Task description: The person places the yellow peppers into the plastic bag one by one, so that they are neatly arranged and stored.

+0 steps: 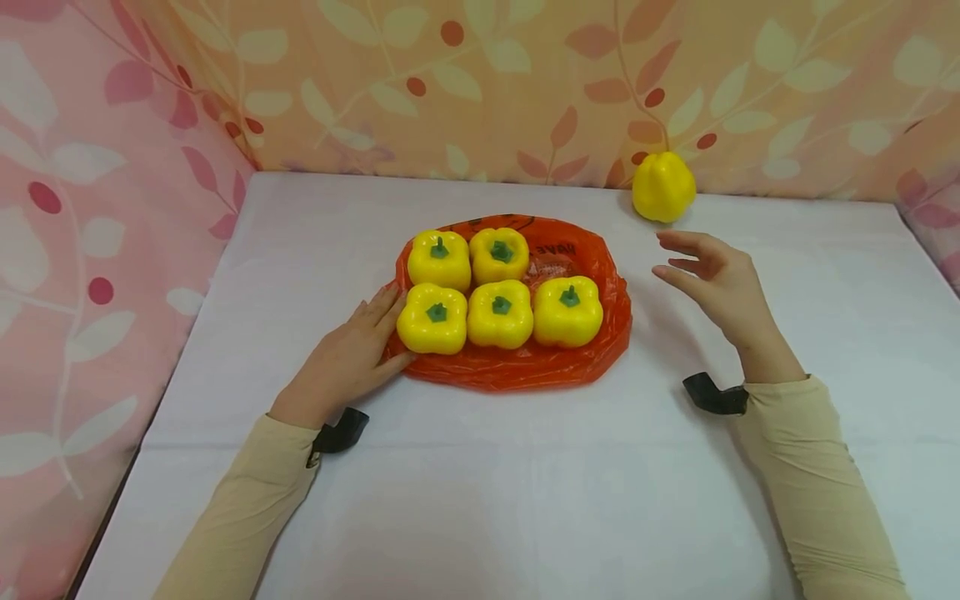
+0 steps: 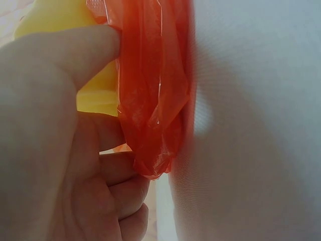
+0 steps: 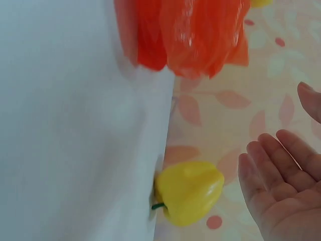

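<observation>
Several yellow bell peppers (image 1: 500, 313) with green stems stand in two rows inside a red plastic bag (image 1: 517, 367), its sides folded low around them. My left hand (image 1: 348, 354) touches the bag's left edge, fingers fairly straight. In the left wrist view, its thumb (image 2: 98, 47) lies against the red plastic and the other fingers are partly behind it. My right hand (image 1: 716, 283) is raised to the right of the bag, holding nothing, with fingers apart from the thumb. Beyond it, near the table's back edge, lies a single yellow bell pepper (image 1: 663, 187), its green stem visible in the right wrist view.
A white cloth (image 1: 480, 483) covers the table. Behind it hangs an orange leaf-patterned curtain (image 1: 487, 92), with a pink one (image 1: 67, 250) on the left. Each wrist wears a black camera mount (image 1: 716, 393) at the sleeve cuff.
</observation>
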A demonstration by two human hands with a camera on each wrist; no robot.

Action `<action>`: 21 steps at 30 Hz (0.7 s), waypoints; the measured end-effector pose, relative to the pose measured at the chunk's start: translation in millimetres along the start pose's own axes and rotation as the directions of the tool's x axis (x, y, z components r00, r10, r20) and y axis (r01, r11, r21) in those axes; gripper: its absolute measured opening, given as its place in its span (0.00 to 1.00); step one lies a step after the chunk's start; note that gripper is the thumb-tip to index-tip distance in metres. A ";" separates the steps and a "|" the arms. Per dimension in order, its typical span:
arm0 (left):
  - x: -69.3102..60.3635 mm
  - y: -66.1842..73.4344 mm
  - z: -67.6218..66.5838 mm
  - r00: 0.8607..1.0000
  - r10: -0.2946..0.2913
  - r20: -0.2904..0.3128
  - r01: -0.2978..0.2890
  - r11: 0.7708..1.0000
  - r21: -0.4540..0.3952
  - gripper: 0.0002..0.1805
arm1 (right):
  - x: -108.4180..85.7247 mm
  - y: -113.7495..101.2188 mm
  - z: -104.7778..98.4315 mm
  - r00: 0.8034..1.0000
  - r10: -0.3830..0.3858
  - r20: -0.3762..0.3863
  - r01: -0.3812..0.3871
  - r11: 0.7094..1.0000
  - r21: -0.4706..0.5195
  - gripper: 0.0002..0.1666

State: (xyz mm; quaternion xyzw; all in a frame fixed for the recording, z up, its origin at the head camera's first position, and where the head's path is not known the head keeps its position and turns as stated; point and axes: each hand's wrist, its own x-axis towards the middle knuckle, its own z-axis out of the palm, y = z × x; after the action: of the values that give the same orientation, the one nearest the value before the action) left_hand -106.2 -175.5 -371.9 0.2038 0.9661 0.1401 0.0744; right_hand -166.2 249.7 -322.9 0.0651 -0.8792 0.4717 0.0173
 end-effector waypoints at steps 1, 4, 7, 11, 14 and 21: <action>-0.1 0.1 0.0 1.000 -0.001 -0.002 0.001 1.000 0.002 0.46 | 1.5 1.8 -2.2 1.000 0.004 -0.016 -0.004 1.000 0.012 0.29; -0.3 0.3 0.1 1.000 -0.002 -0.003 0.002 1.000 0.002 0.46 | 7.3 8.0 -9.2 0.998 0.022 -0.065 -0.019 0.999 0.035 0.28; -0.2 0.0 0.4 1.000 -0.002 0.000 0.002 1.000 0.002 0.46 | 15.3 14.9 -16.0 0.996 0.040 -0.085 -0.037 0.999 0.035 0.29; -0.4 -0.9 0.6 1.000 0.000 0.003 0.000 1.000 0.003 0.45 | 28.6 23.1 -22.4 0.996 0.061 -0.071 -0.061 0.998 -0.003 0.32; -0.3 -0.7 0.3 1.000 0.000 0.002 0.000 1.000 0.000 0.45 | 38.7 27.7 -25.1 0.994 0.091 -0.066 -0.093 0.995 -0.032 0.34; -0.8 -0.7 0.6 1.000 0.006 -0.007 -0.006 1.000 0.002 0.45 | 62.4 41.4 -25.6 0.980 0.173 -0.103 -0.174 0.985 -0.002 0.38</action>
State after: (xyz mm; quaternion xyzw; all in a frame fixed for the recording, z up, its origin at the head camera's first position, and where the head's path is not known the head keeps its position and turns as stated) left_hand -105.7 -176.3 -372.6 0.2063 0.9659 0.1398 0.0706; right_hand -234.2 287.4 -337.2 -0.0363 -0.8822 0.4691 0.0213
